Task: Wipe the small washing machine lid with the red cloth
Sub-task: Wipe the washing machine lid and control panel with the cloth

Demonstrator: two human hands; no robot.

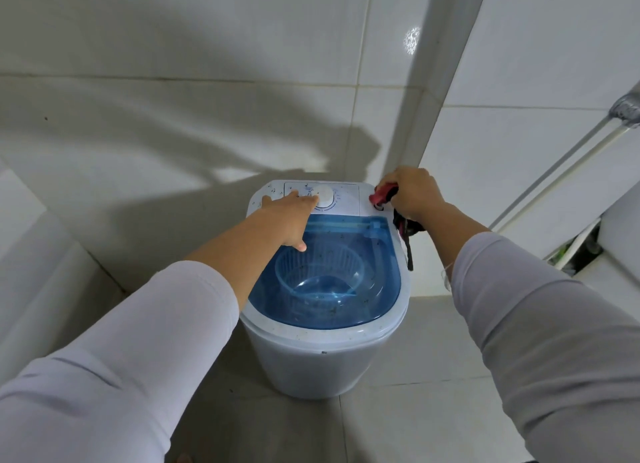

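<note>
A small white washing machine (322, 355) stands on the floor in a tiled corner. Its clear blue lid (346, 265) is closed, and a basket shows through it. My left hand (291, 216) lies flat with fingers spread on the white control panel (346, 195), beside the round dial (324, 195), its thumb over the lid's back edge. My right hand (412, 194) is closed on the red cloth (381, 195) at the machine's back right corner. Dark parts of the cloth hang down the right side.
Tiled walls close in behind and to the right of the machine. A pale ledge (41, 254) runs along the left. White pipes (561, 171) slant down the right wall beside a white fixture (620, 240). Grey floor tiles (433, 410) lie in front.
</note>
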